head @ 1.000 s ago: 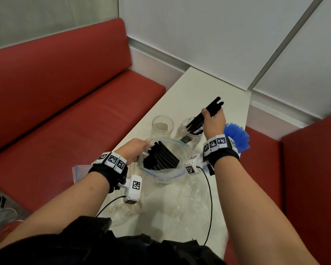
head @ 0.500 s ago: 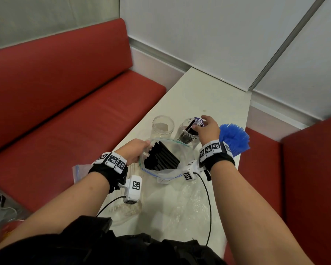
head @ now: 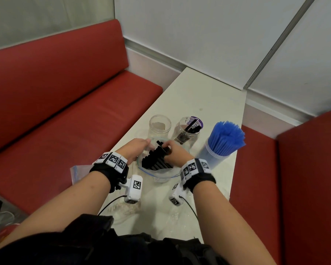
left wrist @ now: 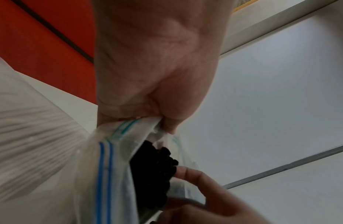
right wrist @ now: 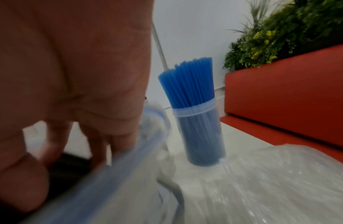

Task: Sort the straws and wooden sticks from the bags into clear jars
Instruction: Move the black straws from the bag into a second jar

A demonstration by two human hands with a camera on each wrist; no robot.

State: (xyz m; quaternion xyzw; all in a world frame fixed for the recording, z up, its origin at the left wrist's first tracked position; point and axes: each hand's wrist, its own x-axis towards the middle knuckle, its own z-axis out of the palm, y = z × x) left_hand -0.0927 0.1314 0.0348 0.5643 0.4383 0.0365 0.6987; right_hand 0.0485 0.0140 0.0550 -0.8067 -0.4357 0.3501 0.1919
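Only wrist-side: plant (right wrist: 281, 33) behind bench (right wrist: 291, 84).

Both forearms reach forward, left hand (head: 137, 148) pinched tight, right hand (head: 175, 151) apparently curled, hands close together

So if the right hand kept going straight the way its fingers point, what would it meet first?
The bundle of black plastic straws inside the clear zip bag; the right hand seems already to touch them, though depth is unclear.

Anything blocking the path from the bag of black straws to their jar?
Nothing visible. The jar with black straws stands open-mouthed just beyond the bag; the empty jar and the blue-straw jar stand off to its sides.
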